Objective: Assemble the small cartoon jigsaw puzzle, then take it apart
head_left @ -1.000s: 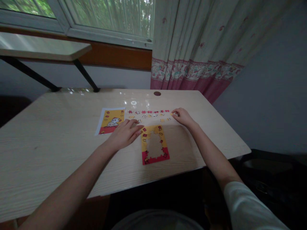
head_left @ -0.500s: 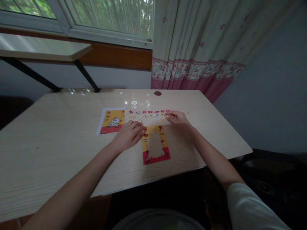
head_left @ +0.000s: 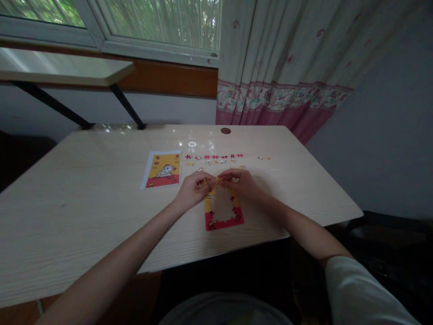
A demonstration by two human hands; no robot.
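Right hand [head_left: 242, 183] now atop away-pointing frame [head_left: 224, 222]

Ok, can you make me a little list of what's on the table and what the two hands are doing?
table: pale wood, below a window and a curtain
puzzle: yellow and red border done, middle not filled in
left hand: fingertips at the puzzle's top edge
right hand: fingertips meet the left hand's there
held: maybe a small yellow bit, too small to tell
loose pieces: in rows beyond the puzzle
picture: flat, left of the puzzle, shows a white animal
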